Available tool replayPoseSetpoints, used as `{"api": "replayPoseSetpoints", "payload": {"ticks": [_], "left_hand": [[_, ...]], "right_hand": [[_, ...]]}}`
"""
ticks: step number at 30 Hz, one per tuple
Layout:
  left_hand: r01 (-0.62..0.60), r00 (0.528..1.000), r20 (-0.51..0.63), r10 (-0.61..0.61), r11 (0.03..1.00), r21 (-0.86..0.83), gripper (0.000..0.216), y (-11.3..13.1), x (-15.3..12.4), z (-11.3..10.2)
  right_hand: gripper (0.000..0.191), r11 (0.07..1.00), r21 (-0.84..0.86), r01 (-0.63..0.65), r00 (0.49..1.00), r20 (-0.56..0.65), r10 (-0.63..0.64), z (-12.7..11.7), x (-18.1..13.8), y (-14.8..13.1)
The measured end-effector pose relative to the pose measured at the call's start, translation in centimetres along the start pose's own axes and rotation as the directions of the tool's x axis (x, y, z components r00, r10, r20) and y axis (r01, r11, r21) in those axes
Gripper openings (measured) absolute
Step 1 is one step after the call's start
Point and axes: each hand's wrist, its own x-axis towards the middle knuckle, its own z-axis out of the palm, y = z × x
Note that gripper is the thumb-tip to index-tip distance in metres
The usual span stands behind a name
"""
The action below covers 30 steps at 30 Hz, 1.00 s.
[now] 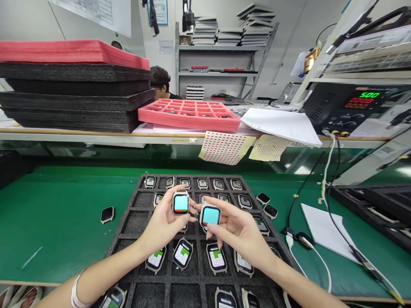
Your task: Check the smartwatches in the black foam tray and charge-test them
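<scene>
Cyan glows from two screens above the black foam tray. What has the person got in each hand?

The left hand pinches a smartwatch by its pale frame, its screen cyan above a narrow coloured strip. The right hand holds a second smartwatch at a tilt, with the fingers closed around its edges. Both grips are closed.

Where are the two watches?

Just above the middle of the tray, close together but apparently not touching. More watches sit in the tray's foam cells below, their screens showing a green-and-white pattern. A loose watch with a dark face lies on the green mat to the left of the tray.

How would one of those handle?

Light and stiff, judging by the easy fingertip hold, but the glass looks slippery and fragile. The frame's sides seem the safest place to take hold, keeping fingers off the screen.

What lies beyond the bench?

A pink foam tray sits on the shelf ahead, beside stacked black foam trays, and a co-worker is seated behind them.
</scene>
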Motion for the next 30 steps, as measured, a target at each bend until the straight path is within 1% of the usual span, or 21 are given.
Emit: {"api": "replayPoseSetpoints", "payload": {"ticks": [3, 6, 9, 12, 14, 15, 16, 18, 19, 20, 21, 22, 24, 25, 27, 30], "left_hand": [[0.015, 1.000, -0.025, -0.015, 1.000, -0.013, 0.057, 0.0, -0.1, 0.0], [0.035, 0.998, -0.049, -0.035, 0.999, 0.002, 0.052, -0.1, -0.2, -0.1], [0.057, 0.997, -0.061, -0.056, 0.998, 0.023, 0.048, -0.2, -0.2, -0.2], [0.068, 0.997, -0.041, -0.068, 0.998, 0.009, 0.058, 0.0, -0.5, -0.4], [0.076, 0.997, -0.012, -0.077, 0.997, -0.022, 0.067, 0.4, -1.3, -0.5], [0.084, 0.996, 0.000, -0.084, 0.996, -0.036, 0.070, 0.7, -1.9, -0.6], [0.094, 0.996, 0.007, -0.094, 0.995, -0.041, 0.070, 1.0, -2.7, -0.7], [0.142, 0.990, 0.008, -0.142, 0.990, 0.001, 0.068, 1.7, -4.6, -1.0], [0.178, 0.984, 0.009, -0.179, 0.982, 0.067, 0.067, 2.0, -5.7, -1.1], [0.215, 0.975, 0.009, -0.220, 0.962, 0.170, 0.065, 2.3, -6.8, -1.4], [0.246, 0.966, 0.006, -0.260, 0.920, 0.306, 0.064, 2.5, -7.9, -1.7], [0.256, 0.958, -0.001, -0.287, 0.851, 0.459, 0.061, 2.6, -8.9, -2.0], [0.206, 0.951, 0.010, -0.309, 0.661, 0.721, 0.054, 2.5, -10.7, -2.6], [0.161, 0.949, 0.032, -0.315, 0.566, 0.809, 0.050, 2.4, -11.4, -2.9], [0.076, 0.931, 0.085, -0.355, 0.416, 0.906, 0.044, 2.2, -12.4, -3.2], [-0.014, 0.889, 0.130, -0.439, 0.258, 0.966, 0.042, 2.2, -13.3, -3.3]], "right_hand": [[0.053, 0.999, -0.048, 0.015, 0.999, 0.037, -0.014, -0.2, 0.0, 0.1], [0.059, 0.993, -0.114, 0.041, 0.998, 0.054, -0.035, -0.4, 0.1, 0.2], [0.060, 0.991, -0.128, 0.043, 0.997, 0.069, -0.035, -0.4, 0.2, 0.3], [0.061, 0.997, -0.075, 0.022, 0.994, 0.111, -0.013, -0.1, 0.2, 0.5], [0.061, 0.999, -0.045, -0.014, 0.989, 0.144, 0.020, 0.2, 0.0, 0.4], [0.061, 0.998, -0.062, -0.031, 0.986, 0.163, 0.041, 0.3, -0.1, 0.3], [0.059, 0.993, -0.111, -0.037, 0.982, 0.178, 0.056, 0.5, -0.3, 0.2], [0.057, 0.959, -0.284, 0.000, 0.977, 0.206, 0.061, 0.9, -0.6, -0.2], [0.055, 0.926, -0.375, 0.043, 0.972, 0.230, 0.048, 1.2, -0.8, -0.3], [0.054, 0.889, -0.449, 0.095, 0.963, 0.268, 0.032, 1.6, -1.1, -0.4], [0.054, 0.855, -0.497, 0.148, 0.948, 0.317, 0.020, 2.0, -1.4, -0.3], [0.053, 0.826, -0.528, 0.197, 0.927, 0.374, 0.018, 2.5, -1.7, -0.1], [0.051, 0.772, -0.571, 0.279, 0.876, 0.482, 0.039, 3.5, -2.4, 0.5], [0.051, 0.739, -0.598, 0.312, 0.854, 0.518, 0.058, 4.1, -2.8, 0.9], [0.049, 0.661, -0.657, 0.363, 0.828, 0.553, 0.096, 4.9, -3.5, 1.4], [0.051, 0.573, -0.719, 0.394, 0.830, 0.546, 0.114, 5.1, -4.2, 0.9]]}}
